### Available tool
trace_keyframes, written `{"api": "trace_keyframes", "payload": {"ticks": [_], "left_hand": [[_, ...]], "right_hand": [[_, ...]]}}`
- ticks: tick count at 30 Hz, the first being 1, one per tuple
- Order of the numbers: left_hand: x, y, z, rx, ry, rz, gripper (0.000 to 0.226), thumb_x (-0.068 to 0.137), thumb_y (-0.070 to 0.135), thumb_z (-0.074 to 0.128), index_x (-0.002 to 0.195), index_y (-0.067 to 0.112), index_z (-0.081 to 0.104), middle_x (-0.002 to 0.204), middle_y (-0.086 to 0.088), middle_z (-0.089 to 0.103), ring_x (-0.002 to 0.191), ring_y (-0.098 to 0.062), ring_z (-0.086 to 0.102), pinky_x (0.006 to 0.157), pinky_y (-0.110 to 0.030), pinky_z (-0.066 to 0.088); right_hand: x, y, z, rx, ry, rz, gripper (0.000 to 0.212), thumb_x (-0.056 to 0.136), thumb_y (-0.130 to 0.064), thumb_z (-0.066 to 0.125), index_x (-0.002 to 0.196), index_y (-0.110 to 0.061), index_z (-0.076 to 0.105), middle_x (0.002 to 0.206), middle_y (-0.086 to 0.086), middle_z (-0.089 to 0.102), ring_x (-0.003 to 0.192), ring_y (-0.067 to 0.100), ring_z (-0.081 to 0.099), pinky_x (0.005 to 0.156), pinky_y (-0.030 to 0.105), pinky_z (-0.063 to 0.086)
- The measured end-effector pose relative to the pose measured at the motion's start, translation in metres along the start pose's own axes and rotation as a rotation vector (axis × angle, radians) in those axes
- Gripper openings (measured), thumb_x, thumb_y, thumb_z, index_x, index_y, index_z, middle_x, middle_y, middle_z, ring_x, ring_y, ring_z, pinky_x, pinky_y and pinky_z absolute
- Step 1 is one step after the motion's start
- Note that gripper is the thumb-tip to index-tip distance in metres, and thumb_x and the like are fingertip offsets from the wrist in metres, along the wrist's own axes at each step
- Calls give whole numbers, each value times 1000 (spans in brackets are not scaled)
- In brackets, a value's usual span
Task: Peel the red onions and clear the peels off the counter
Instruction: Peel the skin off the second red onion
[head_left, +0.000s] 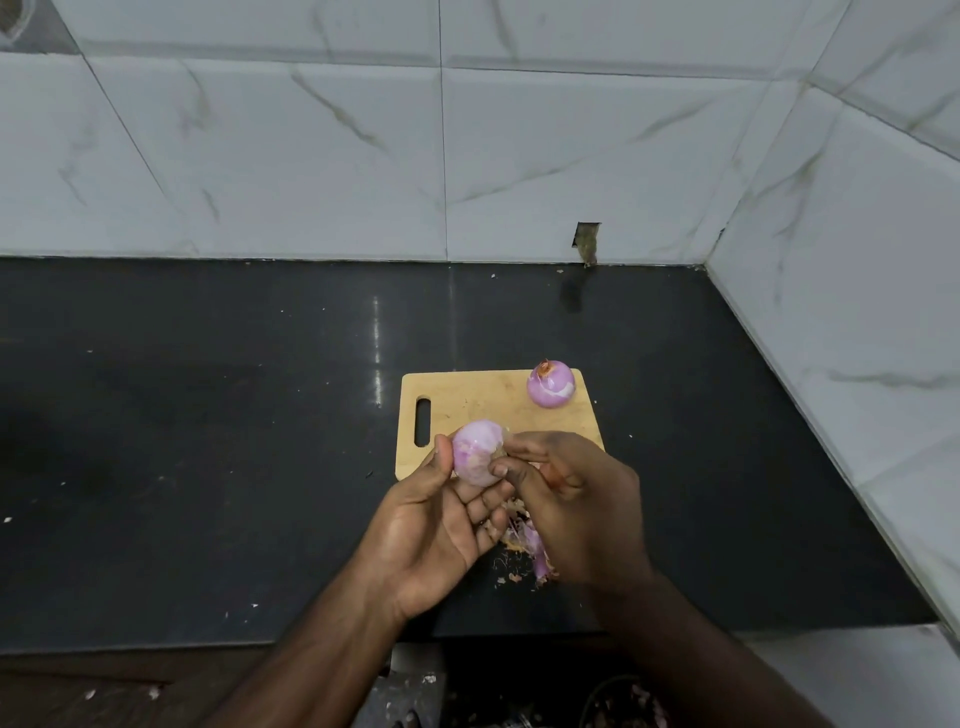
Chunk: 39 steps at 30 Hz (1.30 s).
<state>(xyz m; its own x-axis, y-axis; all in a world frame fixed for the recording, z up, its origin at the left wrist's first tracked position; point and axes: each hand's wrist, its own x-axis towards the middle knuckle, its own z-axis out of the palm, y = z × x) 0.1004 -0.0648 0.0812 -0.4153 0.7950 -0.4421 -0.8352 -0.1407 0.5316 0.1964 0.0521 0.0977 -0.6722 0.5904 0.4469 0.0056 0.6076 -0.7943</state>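
Observation:
My left hand holds a pale purple onion between thumb and fingers, just above the near edge of a wooden cutting board. My right hand pinches at the onion's right end with thumb and fingertips. A second peeled onion sits at the board's far right corner. A pile of purple and brown peels lies on the black counter under my hands, partly hidden by my right hand.
White marble-look tiled walls close the counter at the back and on the right. Small peel scraps dot the counter. Below the counter's front edge, a dark container with peel bits shows near the bottom of the view.

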Motion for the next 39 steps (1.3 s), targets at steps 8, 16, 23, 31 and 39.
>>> {"api": "trace_keyframes", "payload": {"ticks": [8,16,23,31,39], "left_hand": [[2,-3,0,-30,-20,-33,65,88,55,54,125,3,68,102,-13,68,84,-20,66,84,-33,45],[1,-4,3,-48,0,-25,63,86,59,54,114,6,74,104,-13,68,88,-19,65,85,-33,45],[0,-3,5,-37,-18,-33,62,88,60,53,110,6,76,99,-13,67,82,-19,66,82,-32,47],[-1,-1,9,2,-2,-22,62,85,57,57,114,4,73,100,-14,68,81,-19,67,82,-33,46],[-2,-1,8,33,-32,-46,62,84,58,56,111,4,71,87,-11,69,76,-19,67,76,-32,48]], "right_hand": [[6,4,-6,34,-94,66,40,74,-5,83,108,-25,74,103,-13,73,97,1,68,80,20,55],[7,-2,-4,56,-38,35,33,71,-10,85,91,-31,68,92,-14,69,89,6,67,77,24,53],[8,-3,-8,69,-51,91,32,69,-12,88,96,-19,73,97,-13,74,93,3,69,81,32,57],[5,-3,-9,98,-45,86,37,68,-10,87,91,-30,65,91,-13,70,87,7,68,74,22,55],[15,-1,-16,214,-217,173,45,68,-7,88,92,-33,60,97,-11,66,88,13,68,77,31,57]]}}
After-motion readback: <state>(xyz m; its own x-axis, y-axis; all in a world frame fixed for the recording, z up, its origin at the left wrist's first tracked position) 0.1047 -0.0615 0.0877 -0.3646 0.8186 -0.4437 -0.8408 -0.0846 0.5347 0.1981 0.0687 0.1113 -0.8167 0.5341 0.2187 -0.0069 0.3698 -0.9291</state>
